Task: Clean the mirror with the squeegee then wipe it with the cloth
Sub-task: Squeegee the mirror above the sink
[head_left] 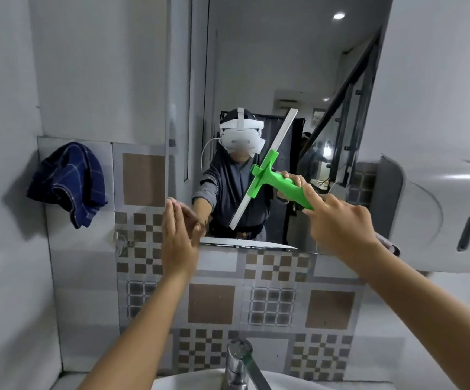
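The mirror (256, 66) fills the wall ahead, above a tiled band. My right hand (338, 220) grips the green handle of the squeegee (267, 175), whose long pale blade lies slanted against the glass near the mirror's lower middle. My left hand (179, 237) is flat, fingers together and straight, its fingertips touching the mirror's lower left corner. The dark blue checked cloth (67, 181) hangs on the left wall, well apart from both hands.
A chrome tap (238, 364) and the white basin rim (188, 381) sit below my arms. A large grey dispenser (436, 212) juts from the right wall. The mirror reflects a person wearing a white headset.
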